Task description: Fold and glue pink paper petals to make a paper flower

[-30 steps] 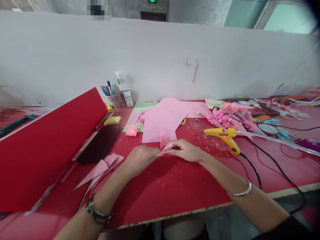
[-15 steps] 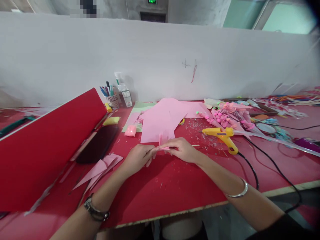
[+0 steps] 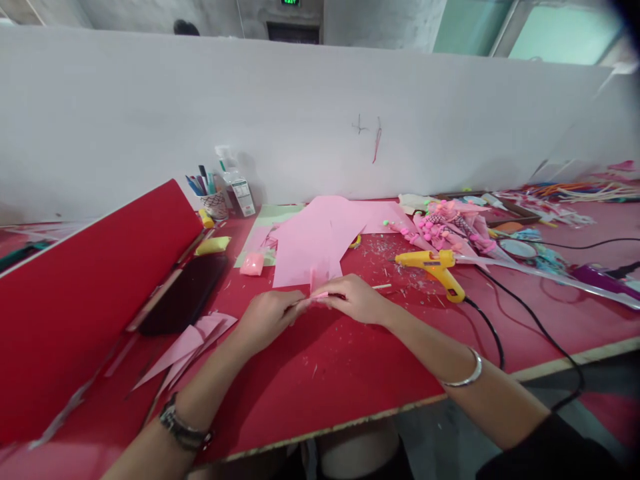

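Observation:
Both hands meet over the red tabletop [image 3: 350, 380], their fingertips pinching a small folded piece of pink paper [image 3: 319, 295]. My left hand [image 3: 273, 317] grips its left end, and my right hand [image 3: 357, 300] holds the right end with the fingers bent over it. A narrow pink strip [image 3: 313, 277] stands up between the hands. The fingers hide most of the held piece. Just beyond them lie large pink paper sheets [image 3: 310, 233]. Folded pink paper pieces [image 3: 200, 340] rest left of my left hand.
A yellow glue gun [image 3: 435, 267] with a black cord lies to the right, before a heap of pink decorated cones [image 3: 445, 223]. At left are a red board [image 3: 100, 287], a dark phone-like slab [image 3: 185, 293] and a pen cup [image 3: 214, 205]. A white partition [image 3: 300, 113] stands behind.
The view has shifted slightly, so the table things appear a little further left. Both hands stay together on the pink paper, with only small finger movement.

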### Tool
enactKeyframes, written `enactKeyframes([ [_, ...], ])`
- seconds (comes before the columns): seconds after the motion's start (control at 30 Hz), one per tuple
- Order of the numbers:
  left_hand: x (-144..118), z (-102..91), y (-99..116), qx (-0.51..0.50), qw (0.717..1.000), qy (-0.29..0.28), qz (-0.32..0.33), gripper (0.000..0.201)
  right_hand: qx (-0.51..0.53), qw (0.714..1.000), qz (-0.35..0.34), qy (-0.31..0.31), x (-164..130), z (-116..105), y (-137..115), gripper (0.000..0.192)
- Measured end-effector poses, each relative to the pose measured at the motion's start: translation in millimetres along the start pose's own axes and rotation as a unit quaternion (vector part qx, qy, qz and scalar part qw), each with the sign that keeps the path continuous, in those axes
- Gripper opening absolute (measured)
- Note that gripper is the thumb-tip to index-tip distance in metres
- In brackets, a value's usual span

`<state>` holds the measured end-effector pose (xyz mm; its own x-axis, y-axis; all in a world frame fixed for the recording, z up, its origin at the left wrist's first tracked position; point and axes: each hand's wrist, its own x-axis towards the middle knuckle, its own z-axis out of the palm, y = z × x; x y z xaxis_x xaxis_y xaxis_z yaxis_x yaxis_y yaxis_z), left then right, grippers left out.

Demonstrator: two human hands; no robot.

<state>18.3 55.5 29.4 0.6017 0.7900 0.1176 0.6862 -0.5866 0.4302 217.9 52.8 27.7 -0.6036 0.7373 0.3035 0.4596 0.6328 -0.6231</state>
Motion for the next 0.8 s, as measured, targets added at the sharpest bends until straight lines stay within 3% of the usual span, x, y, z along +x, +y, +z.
enactKeyframes([
  [0.13,-1.8,-1.0,-5.0,0.223,0.966,0.048,0.121,0.034,0.111,0.992,0.047,-0.045,0.1,-3.4,1.1,0.029],
  [0.27,-3.1,-1.1,-4.5,0.276,0.943,0.053,0.176,0.04,0.19,0.976,0.052,-0.093,-0.1,-4.7,3.6,0.031],
  [0.57,-1.5,0.5,-3.1,0.087,0.996,-0.012,0.025,0.047,0.121,0.99,0.03,-0.07,0.0,-0.1,3.2,0.032],
  [0.7,-1.0,-0.2,1.1,-0.039,0.999,-0.022,-0.019,0.047,0.037,0.997,-0.008,-0.064,0.4,1.0,2.3,0.031],
  [0.8,-0.2,1.4,3.8,-0.167,0.983,-0.04,-0.058,0.046,-0.063,0.997,-0.028,-0.047,0.9,2.8,-0.3,0.029],
])
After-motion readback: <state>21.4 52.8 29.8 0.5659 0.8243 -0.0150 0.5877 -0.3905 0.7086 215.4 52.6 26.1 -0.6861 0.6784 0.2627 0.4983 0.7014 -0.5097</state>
